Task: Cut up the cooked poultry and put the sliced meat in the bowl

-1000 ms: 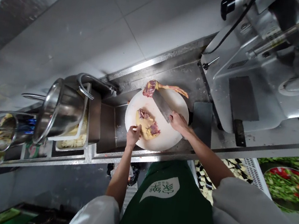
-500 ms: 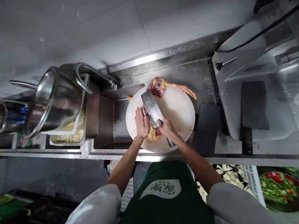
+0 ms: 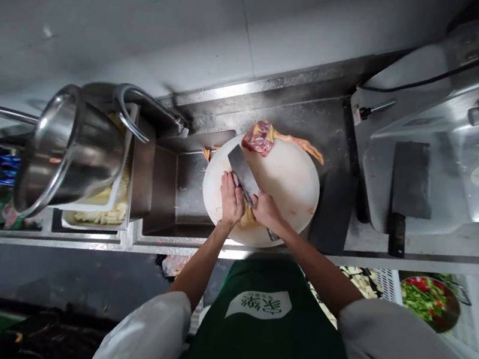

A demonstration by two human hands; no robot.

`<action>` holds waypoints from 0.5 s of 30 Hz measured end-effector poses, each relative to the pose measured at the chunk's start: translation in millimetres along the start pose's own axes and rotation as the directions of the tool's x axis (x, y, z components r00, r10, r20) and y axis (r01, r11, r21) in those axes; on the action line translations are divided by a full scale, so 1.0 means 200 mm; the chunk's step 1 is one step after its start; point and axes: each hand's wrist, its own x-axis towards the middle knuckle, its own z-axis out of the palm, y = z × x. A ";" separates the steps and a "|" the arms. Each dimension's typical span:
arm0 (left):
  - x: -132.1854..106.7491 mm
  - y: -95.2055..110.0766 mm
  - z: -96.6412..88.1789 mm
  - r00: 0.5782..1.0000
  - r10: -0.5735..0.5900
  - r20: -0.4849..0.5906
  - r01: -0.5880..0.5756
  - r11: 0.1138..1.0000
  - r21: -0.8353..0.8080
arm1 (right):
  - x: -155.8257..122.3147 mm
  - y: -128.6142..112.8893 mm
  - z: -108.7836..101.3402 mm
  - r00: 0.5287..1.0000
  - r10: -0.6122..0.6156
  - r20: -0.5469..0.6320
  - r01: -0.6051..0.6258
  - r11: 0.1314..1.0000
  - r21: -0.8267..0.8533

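A round white cutting board (image 3: 288,187) lies on the steel counter. My right hand (image 3: 264,208) grips the handle of a cleaver (image 3: 243,174), whose blade slants up and left over the board. My left hand (image 3: 231,198) lies flat on the back of the blade, fingers stretched out, pressing down. Under both hands a yellowish poultry piece (image 3: 246,218) is mostly hidden. At the board's far edge rests another raw piece (image 3: 260,137) with a long neck or leg trailing right.
A sink basin (image 3: 173,193) is left of the board, with a large steel pot (image 3: 71,153) and trays of pale strips beside it. A second cleaver (image 3: 406,188) rests on a steel machine at the right. Bowls of chopped vegetables (image 3: 427,297) sit below the counter.
The cleaver swung from the board's far side down onto the near poultry piece. My left hand moved from the meat's edge onto the blade. The view shifted slightly.
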 end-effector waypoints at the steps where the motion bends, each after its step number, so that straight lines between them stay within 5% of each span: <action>1: 0.00 0.00 0.00 1.000 -0.004 -0.004 0.004 1.000 -0.009 | 0.04 -0.02 -0.01 1.000 -0.017 -0.009 0.017 1.000 0.008; 9: 0.02 -0.04 0.01 0.998 -0.052 -0.021 0.051 0.997 -0.053 | -0.11 0.12 0.04 0.998 -0.026 0.056 0.030 0.997 -0.066; 15: -0.02 -0.08 0.01 0.998 -0.042 -0.044 0.038 0.995 -0.096 | 0.08 -0.04 0.09 0.997 -0.079 -0.011 0.079 0.997 0.007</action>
